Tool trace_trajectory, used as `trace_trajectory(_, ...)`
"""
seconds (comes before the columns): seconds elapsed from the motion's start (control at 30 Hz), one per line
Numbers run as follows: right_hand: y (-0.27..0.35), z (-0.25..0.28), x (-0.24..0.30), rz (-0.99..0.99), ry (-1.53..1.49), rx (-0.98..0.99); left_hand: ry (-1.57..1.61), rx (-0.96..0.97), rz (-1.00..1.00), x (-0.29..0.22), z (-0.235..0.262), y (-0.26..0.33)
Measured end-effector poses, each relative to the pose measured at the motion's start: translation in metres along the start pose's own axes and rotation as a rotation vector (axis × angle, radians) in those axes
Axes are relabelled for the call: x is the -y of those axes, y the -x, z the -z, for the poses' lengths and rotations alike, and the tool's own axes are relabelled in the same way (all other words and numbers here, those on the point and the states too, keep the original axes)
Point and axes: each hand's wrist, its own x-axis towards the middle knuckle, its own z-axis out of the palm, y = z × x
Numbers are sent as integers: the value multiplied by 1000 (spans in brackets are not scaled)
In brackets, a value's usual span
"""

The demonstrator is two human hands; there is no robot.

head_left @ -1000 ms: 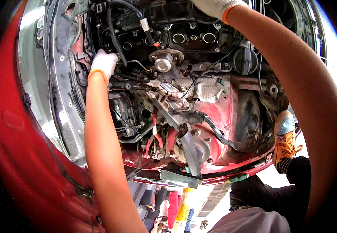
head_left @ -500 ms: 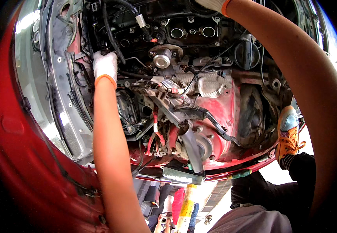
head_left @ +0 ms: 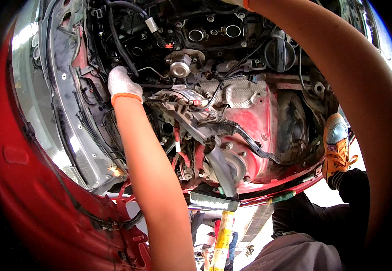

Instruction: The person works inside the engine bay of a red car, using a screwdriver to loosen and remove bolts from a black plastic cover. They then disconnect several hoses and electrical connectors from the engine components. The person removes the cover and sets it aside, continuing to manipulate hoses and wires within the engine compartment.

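Note:
My left hand [head_left: 123, 83], in a white work glove with an orange cuff, reaches down at the left side of the car engine, beside a black corrugated hose [head_left: 120, 41]. Its back faces up and its fingers are hidden, so what it touches does not show. Only a sliver of my right hand [head_left: 235, 2], also gloved, shows at the top edge beyond the engine; its fingers are out of the picture. Between the arms lie a round silver metal part [head_left: 179, 67], a black oil filler cap [head_left: 280, 55] and a dimpled metal heat shield [head_left: 236, 94].
A dark bar [head_left: 221, 169] slants across the front of the engine bay. A green-handled tool [head_left: 282, 197] rests on the red front edge. At the right is an orange shoe [head_left: 337, 149]. A yellow post [head_left: 223, 239] and people stand beyond the front.
The view has shifted slightly, so the engine sits further left and up. My left hand has moved back a little from the corrugated hose's lower end, its forearm swinging right.

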Motion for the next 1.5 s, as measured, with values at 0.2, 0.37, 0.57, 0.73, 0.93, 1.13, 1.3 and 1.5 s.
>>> trace_trajectory(0.2, -1, 7, 5, -56, -58, 75, 194, 298, -178, 57, -47, -59)
trace_trajectory(0.37, -5, 9, 13, -91, -18, 83, 453, 350, -113, 140, -97, -135)
trace_trajectory(0.57, 3, 7, -5, -49, -1, 54, -296, 384, -212, 69, -88, -105)
trace_trajectory(0.73, 1, -1, -5, 43, -10, -47, -990, 506, -372, 23, -32, -64)
trace_trajectory(0.93, -1, 0, 0, 33, -28, -52, -1008, 595, -228, 8, -20, -60)
trace_trajectory(1.13, 3, 3, 0, 22, -43, -25, -864, 464, -193, 11, -31, -53)
trace_trajectory(1.3, 2, 2, -2, 27, -45, -39, -739, 404, -170, 7, -26, -45)
trace_trajectory(1.5, 0, 2, -3, 7, -45, -62, -682, 323, -103, -4, -37, -34)
